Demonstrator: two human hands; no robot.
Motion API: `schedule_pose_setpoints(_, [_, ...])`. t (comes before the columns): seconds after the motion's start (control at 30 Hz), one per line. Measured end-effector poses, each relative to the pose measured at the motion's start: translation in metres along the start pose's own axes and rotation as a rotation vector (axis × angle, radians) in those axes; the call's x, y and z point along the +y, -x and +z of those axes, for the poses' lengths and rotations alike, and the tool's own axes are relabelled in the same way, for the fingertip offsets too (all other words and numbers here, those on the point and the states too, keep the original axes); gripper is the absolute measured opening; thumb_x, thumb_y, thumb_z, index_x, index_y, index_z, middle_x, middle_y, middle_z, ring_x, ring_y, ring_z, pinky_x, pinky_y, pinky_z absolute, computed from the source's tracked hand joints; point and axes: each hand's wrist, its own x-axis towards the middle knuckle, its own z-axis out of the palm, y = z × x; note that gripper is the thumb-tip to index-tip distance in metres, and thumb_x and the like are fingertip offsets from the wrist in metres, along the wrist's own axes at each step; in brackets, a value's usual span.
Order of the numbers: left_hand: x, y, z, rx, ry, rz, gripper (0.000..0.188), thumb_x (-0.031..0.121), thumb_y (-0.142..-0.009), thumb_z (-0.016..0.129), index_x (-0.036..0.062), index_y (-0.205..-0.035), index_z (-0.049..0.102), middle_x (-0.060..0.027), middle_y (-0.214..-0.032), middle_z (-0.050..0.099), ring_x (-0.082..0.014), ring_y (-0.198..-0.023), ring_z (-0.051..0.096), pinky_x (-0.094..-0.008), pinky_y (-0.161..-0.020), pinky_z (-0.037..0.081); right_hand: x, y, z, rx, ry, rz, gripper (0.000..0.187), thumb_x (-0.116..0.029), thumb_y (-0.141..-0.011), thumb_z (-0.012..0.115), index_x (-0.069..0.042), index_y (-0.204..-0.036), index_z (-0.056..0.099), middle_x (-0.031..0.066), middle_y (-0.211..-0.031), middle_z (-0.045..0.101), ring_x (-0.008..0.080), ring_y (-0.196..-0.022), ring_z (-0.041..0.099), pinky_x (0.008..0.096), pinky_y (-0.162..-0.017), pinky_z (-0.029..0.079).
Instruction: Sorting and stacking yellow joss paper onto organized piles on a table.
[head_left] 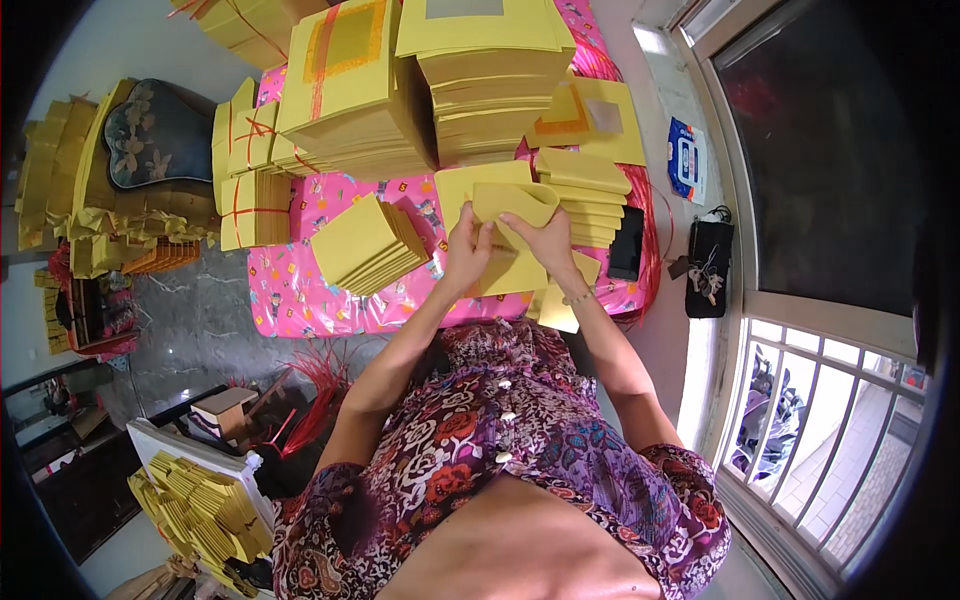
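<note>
Above the pink table cover, both my hands grip one sheet of yellow paper, which curls over in a loop at its right side. My left hand pinches the lower left edge, thumb pointing up. My right hand presses its thumb on the sheet's lower right part, fingers behind the curl. Beneath them lie more flat yellow sheets. To the left is a fanned pile of folded yellow paper; to the right, a stepped stack of folded yellow paper.
Tall yellow paper stacks rise at the back of the pink table cover. A black phone lies by red strings at the right edge. Tied bundles stand at left. A black pouch with keys lies on the sill.
</note>
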Motion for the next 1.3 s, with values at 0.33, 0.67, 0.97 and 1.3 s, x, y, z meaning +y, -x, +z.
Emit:
schedule_pose_setpoints(0.33, [0.067, 0.015, -0.014, -0.088, -0.076, -0.122, 0.038, 0.013, -0.093, 0.054, -0.0013, -0.125, 0.041, -0.0146, -0.092, 0.062, -0.0192, -0.079, 0.060, -0.0294, -0.070, 0.047, -0.077, 0.021, -0.002, -0.063, -0.100, 0.111, 0.032, -0.008, -0.076, 0.076, 0.001, -0.104, 0.064, 0.0069, -0.096, 0.069, 0.0118, -0.084, 0.065, 0.0263, -0.073, 0.053])
schedule_pose_setpoints(0.67, [0.100, 0.015, -0.017, -0.100, 0.218, -0.150, 0.042, 0.012, -0.094, 0.053, 0.0002, -0.132, 0.039, -0.0068, -0.097, 0.062, -0.0096, -0.082, 0.056, -0.0246, -0.070, 0.047, -0.102, 0.029, -0.002, -0.080, -0.186, 0.180, 0.033, -0.010, -0.077, 0.077, 0.001, -0.105, 0.064, 0.0064, -0.097, 0.068, 0.0110, -0.085, 0.064, 0.0258, -0.074, 0.052])
schedule_pose_setpoints(0.97, [0.017, 0.017, -0.015, 0.022, 0.036, 0.082, 0.019, 0.006, -0.091, 0.054, 0.0014, -0.109, 0.053, -0.0103, -0.096, 0.065, -0.0147, -0.088, 0.061, -0.0282, -0.075, 0.048, -0.039, 0.019, -0.002, -0.192, 0.041, 0.012, 0.029, -0.012, -0.074, 0.079, -0.002, -0.097, 0.064, 0.0016, -0.090, 0.066, 0.0098, -0.084, 0.061, 0.0250, -0.075, 0.049])
schedule_pose_setpoints(1.3, [0.006, 0.027, -0.018, -0.020, -0.049, 0.030, 0.012, 0.006, -0.093, 0.052, 0.0020, -0.105, 0.052, -0.0102, -0.093, 0.065, -0.0151, -0.085, 0.062, -0.0299, -0.074, 0.049, -0.007, 0.017, -0.004, -0.236, 0.133, -0.071, 0.025, -0.013, -0.073, 0.080, -0.003, -0.089, 0.062, 0.0021, -0.086, 0.062, 0.0094, -0.084, 0.057, 0.0244, -0.077, 0.045])
